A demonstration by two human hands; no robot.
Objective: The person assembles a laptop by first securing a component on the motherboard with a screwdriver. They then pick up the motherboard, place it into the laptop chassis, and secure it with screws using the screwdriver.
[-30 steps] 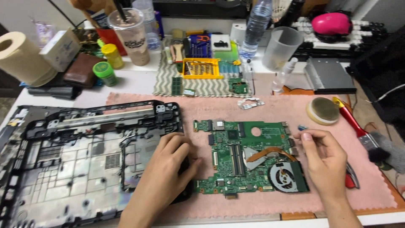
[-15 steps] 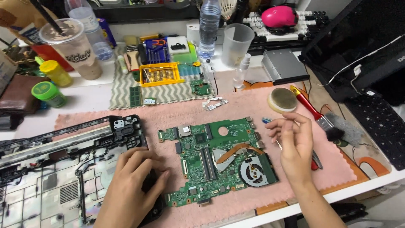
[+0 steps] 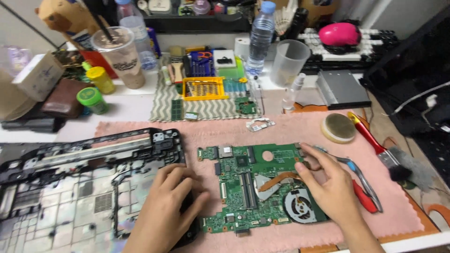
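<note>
Fingers (image 3: 313,165) of our right hand (image 3: 335,189) pinch what looks like slim metal tweezers (image 3: 361,171) over the green motherboard (image 3: 255,187). Our left hand (image 3: 166,211) lies flat, fingers loose, on the black plastic laptop base (image 3: 89,187). We see the board flat on a pink fuzzy mat (image 3: 300,129) on the counter: copper heatpipe, round black fan, glossy chips.

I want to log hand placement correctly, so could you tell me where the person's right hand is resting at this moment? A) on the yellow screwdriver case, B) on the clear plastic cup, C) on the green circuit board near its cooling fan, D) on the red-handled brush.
C: the right hand lies on the green circuit board, just beside the cooling fan, with fingertips on the board's right edge.
</note>
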